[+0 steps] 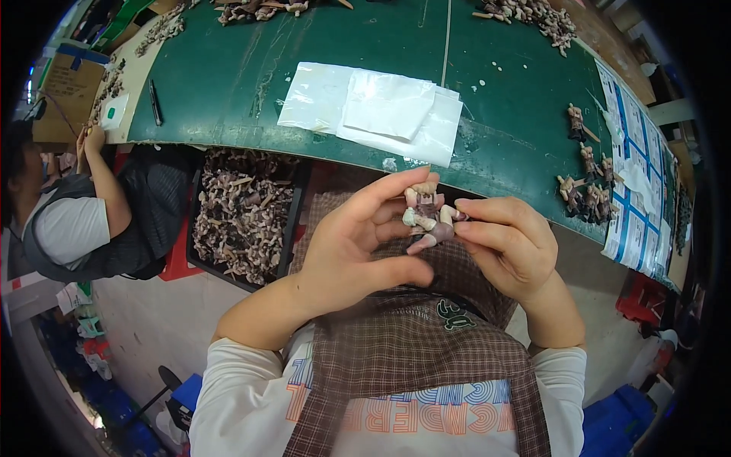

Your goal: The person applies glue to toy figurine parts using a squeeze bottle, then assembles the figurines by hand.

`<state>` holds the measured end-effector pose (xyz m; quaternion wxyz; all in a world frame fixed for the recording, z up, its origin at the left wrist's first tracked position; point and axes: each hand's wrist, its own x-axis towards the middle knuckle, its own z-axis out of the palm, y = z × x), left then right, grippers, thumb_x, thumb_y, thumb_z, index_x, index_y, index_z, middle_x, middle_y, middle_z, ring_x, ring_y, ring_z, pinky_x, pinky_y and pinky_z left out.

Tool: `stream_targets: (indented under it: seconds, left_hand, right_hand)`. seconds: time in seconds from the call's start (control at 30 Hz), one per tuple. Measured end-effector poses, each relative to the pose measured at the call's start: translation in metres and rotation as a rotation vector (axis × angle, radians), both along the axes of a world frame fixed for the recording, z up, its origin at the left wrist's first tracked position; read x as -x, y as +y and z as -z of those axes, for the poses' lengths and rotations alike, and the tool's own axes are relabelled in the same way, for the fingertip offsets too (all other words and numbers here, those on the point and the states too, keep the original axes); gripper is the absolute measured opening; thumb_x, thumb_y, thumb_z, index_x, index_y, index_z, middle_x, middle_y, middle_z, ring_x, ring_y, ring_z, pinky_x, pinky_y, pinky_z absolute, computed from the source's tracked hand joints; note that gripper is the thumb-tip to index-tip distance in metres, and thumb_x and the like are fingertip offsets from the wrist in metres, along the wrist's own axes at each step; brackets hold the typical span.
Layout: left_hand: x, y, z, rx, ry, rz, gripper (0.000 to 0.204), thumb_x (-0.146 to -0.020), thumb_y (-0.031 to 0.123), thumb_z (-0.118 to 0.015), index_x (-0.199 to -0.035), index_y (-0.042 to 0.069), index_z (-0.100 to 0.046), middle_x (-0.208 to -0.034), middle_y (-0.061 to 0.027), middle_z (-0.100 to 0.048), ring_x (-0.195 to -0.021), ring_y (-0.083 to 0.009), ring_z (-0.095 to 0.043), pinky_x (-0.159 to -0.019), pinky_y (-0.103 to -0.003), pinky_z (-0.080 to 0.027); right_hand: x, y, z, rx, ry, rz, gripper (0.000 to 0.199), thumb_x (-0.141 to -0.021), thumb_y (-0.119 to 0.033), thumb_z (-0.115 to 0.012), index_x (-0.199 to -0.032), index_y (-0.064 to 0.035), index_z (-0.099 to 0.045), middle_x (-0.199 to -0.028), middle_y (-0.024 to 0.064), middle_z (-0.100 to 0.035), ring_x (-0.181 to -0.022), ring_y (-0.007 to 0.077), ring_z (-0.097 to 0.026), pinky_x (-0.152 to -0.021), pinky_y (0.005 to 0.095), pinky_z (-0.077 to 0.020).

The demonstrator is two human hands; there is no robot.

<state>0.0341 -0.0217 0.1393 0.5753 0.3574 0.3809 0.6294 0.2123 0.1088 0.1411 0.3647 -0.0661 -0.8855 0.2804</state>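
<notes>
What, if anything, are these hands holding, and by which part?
A small figurine: the right hand pinches a limb at its picture-right side; the left hand cups its other side, exact contact unclear.

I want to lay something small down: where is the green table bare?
Bare patches of the green table: between the black pen and the white sheets, and, specks aside, between the sheets and the rightmost figurines. Crowded: those figurines, the far-edge piles, the heaped black tray, and the near edge, where left hand and right hand handle a single figurine.
</notes>
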Motion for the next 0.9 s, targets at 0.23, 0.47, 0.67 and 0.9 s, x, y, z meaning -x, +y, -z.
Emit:
stream_targets:
  seconds: [0.23, 0.47, 0.67, 0.9]
  left_hand:
    - [0.01, 0.002, 0.02, -0.181, 0.232, -0.102, 0.05, -0.09, 0.026, -0.066, -0.127, -0.005, -0.052, -0.131, -0.0234, -0.054, -0.114, -0.0319, -0.061, -0.096, -0.042, -0.05]
    - [0.0, 0.007, 0.026, 0.059, -0.031, -0.224, 0.05, -0.093, 0.025, -0.061, -0.131, -0.005, -0.049, -0.127, -0.024, -0.057, -0.112, -0.0337, -0.061, -0.098, -0.042, -0.05]
    - [-0.007, 0.009, 0.03, 0.086, -0.242, -0.248, 0.041, -0.097, 0.019, -0.057, -0.133, -0.001, -0.051, -0.126, -0.0163, -0.06, -0.112, -0.0208, -0.061, -0.093, -0.031, -0.05]
    - [-0.013, 0.007, 0.034, 0.259, -0.44, -0.226, 0.035, -0.099, 0.015, -0.052, -0.13, -0.001, -0.052, -0.12, -0.012, -0.062, -0.106, -0.0162, -0.062, -0.09, -0.03, -0.051]
  right_hand:
    - [-0.001, -0.006, -0.004, -0.086, 0.026, -0.042, 0.026, -0.066, -0.002, -0.077, -0.091, -0.0021, -0.07, -0.097, 0.0135, -0.067, -0.076, 0.0243, -0.068, -0.061, 0.0307, -0.0545]
    - [0.013, -0.007, -0.004, -0.029, 0.007, -0.004, 0.034, -0.067, 0.002, -0.074, -0.1, -0.001, -0.069, -0.093, 0.0115, -0.065, -0.075, 0.0233, -0.066, -0.062, 0.0305, -0.0537]
    - [0.02, -0.008, 0.007, -0.047, -0.012, 0.044, 0.043, -0.067, 0.0, -0.074, -0.109, -0.0016, -0.067, -0.091, 0.0091, -0.062, -0.079, 0.0226, -0.064, -0.062, 0.0309, -0.0525]
    - [0.022, -0.012, 0.027, -0.251, -0.043, 0.187, 0.044, -0.066, -0.016, -0.078, -0.107, -0.007, -0.065, -0.095, 0.0052, -0.063, -0.086, 0.0213, -0.063, -0.074, 0.0338, -0.0482]
